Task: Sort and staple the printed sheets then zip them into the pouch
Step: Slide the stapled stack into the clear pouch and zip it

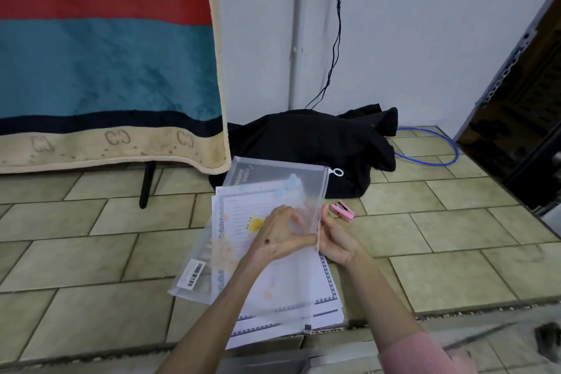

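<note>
Here both hands, left hand and right hand, pinch the translucent pouch over the printed sheets; pink stapler beside.

You face a teal blanket with a red stripe, hanging over the tiled floor. A black bag slumps against the wall, just beside a blue cable.

- The pouch lies on the printed sheets, which lie on the floor.
- The stapler sits just right of the pouch.
- A bag lies behind them, against the wall.
- A blanket hangs to the left.
</note>
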`<state>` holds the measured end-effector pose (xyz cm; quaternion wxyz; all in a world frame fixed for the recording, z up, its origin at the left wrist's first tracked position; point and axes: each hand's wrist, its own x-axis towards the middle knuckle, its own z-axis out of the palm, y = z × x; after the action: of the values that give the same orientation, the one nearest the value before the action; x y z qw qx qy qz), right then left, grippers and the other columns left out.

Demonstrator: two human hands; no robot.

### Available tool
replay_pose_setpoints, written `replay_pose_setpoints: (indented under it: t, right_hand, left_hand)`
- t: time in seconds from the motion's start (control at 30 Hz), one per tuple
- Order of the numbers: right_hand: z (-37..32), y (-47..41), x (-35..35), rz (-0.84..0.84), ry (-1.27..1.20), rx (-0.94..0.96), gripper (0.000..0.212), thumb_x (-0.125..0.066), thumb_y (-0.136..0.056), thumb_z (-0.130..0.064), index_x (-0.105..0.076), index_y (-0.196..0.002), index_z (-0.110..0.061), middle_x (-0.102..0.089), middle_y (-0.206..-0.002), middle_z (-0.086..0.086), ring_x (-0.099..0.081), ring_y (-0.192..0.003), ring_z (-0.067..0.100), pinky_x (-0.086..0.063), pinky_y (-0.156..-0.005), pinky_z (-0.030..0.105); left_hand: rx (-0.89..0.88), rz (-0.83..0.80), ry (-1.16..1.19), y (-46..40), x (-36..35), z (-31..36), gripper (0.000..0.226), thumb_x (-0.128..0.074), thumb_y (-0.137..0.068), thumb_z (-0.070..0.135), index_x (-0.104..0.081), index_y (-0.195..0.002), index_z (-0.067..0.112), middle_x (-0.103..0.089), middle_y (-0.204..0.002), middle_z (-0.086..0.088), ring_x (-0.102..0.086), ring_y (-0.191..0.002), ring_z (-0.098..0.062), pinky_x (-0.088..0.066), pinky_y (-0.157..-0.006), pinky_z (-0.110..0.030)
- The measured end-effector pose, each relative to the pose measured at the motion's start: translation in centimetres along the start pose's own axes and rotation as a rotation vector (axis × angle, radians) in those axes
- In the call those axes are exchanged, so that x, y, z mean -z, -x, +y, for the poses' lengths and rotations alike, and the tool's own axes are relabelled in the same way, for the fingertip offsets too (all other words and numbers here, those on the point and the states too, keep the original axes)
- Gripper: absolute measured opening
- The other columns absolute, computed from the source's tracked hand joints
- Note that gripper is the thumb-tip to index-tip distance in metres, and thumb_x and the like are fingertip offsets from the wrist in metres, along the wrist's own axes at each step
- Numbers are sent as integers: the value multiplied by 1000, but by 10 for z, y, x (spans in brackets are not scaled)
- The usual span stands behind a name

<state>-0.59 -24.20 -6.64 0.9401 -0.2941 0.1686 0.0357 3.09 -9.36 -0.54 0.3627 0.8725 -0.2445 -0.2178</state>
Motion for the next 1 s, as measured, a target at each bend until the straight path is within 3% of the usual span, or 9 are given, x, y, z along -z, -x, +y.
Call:
replay_pose_setpoints:
  t: [0.1, 0.2, 0.3, 0.47, 0.6, 0.73, 0.83, 0.93, 1.0]
  right_hand:
    - [-5, 5, -1, 5, 3, 35, 69, -92, -52, -24, -66, -113, -4, -66, -114, 19, -68, -98, 31, -58, -72, 42]
    - [-10, 15, -12, 78, -6, 66, 25, -56, -87, -20, -76, -94, -7, -72, -100, 15, -72, -84, 27, -58, -62, 36]
    - [-9, 15, -18, 110, 58, 8, 43, -26, -102, -18, -66, -111, -4, -73, -98, 13, -72, -83, 19, -58, -64, 28]
    - [13, 8, -38, 106, 442, -37, 32, -35, -97, -8, -60, -117, -11, -59, -125, 23, -58, -113, 32, -42, -103, 41]
    - [34, -6, -62, 52, 459, -105, 34, -30, -100, -6, -55, -121, -12, -71, -107, 12, -66, -98, 27, -49, -95, 41]
    - [43, -19, -88, 123, 604, -123, 31, -31, -101, -8, -52, -123, -4, -71, -80, 7, -68, -62, 16, -56, -58, 23]
    - [43, -27, -91, 257, 746, -42, 19, -44, -96, -5, -62, -100, -3, -63, -86, 8, -63, -65, 20, -54, -61, 27]
    - [25, -25, -76, 475, 1135, 180, 29, -43, -84, 3, -56, -65, -13, -49, -65, 1, -46, -63, 21, -41, -58, 28]
    - [11, -19, -64, 667, 1376, 228, 21, -42, -84, 0, -63, -85, -5, -55, -82, 10, -52, -83, 26, -42, -69, 31]
  left_hand:
    - [-13, 101, -127, 12, 3, 19, 24, -61, -74, 40, -63, -89, 22, -63, -94, 5, -59, -88, -18, -47, -74, -26]
    - [-53, 242, -274, 26, 0, 40, 23, -49, -82, 32, -61, -92, 16, -68, -96, -8, -61, -92, -32, -51, -74, -32]
    - [-71, 306, -383, 35, -6, 54, 28, -44, -88, 26, -56, -104, 7, -64, -99, -16, -59, -94, -38, -43, -67, -33]
    - [28, 331, -485, 49, -15, 51, 28, -40, -91, 8, -53, -116, 4, -61, -110, -13, -60, -101, -30, -35, -66, -29]
    - [142, 363, -487, 55, 2, 22, 29, -37, -94, 10, -59, -114, 8, -61, -112, -10, -60, -102, -29, -39, -68, -31]
    - [176, 410, -262, 50, 26, -22, 30, -48, -89, 24, -63, -109, 8, -66, -107, -11, -61, -100, -31, -47, -77, -34]
    - [234, 388, -70, 43, 34, -54, 30, -57, -84, 21, -69, -109, 10, -71, -107, -7, -65, -101, -25, -47, -83, -28]
    - [245, 383, 148, 40, 36, -76, 16, -62, -85, 22, -75, -92, 16, -73, -85, 0, -69, -85, -21, -48, -73, -25]
    - [236, 439, 273, 40, 34, -88, 14, -64, -85, 23, -74, -76, 28, -68, -64, 15, -66, -70, -9, -48, -66, -22]
